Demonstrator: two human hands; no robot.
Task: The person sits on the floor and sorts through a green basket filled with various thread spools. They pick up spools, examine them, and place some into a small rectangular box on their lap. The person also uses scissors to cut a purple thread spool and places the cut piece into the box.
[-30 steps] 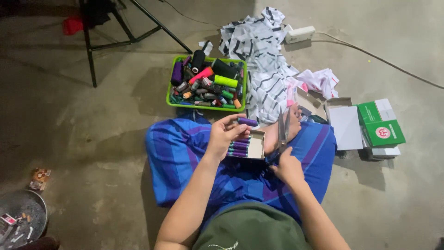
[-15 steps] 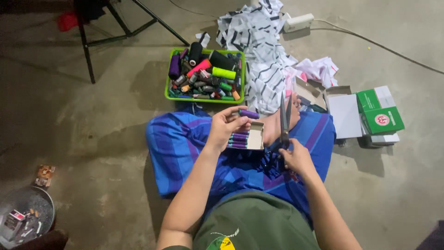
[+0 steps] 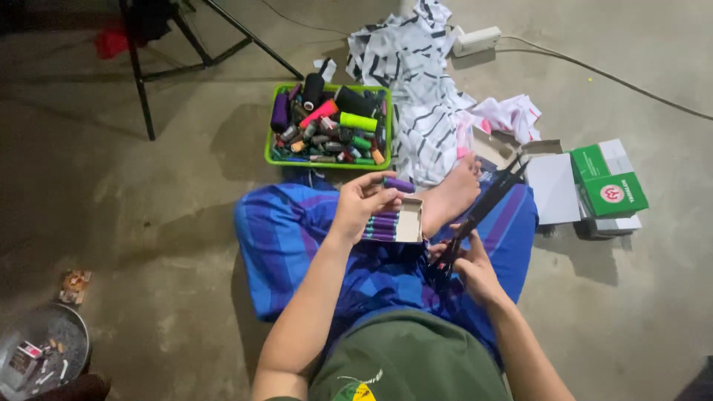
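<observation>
Sitting on the floor, the person pinches a purple thread spool (image 3: 399, 184) in the left hand (image 3: 362, 203) just above the small open box (image 3: 394, 223) on the lap, while the right hand (image 3: 469, 267) grips black scissors (image 3: 479, 212), blades angled away.

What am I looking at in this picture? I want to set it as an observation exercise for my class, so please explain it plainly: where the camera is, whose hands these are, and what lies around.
The camera sits on a person's head and looks down, so the arms at the bottom are the wearer's own. The person sits on a concrete floor with a blue striped cloth over the lap. The left hand pinches a purple thread spool above a small open box of matching spools. The right hand holds black scissors. Ahead stands a green basket full of mixed spools, with patterned fabric beside it and green-and-white boxes to the right. A round metal dish lies at lower left.
</observation>
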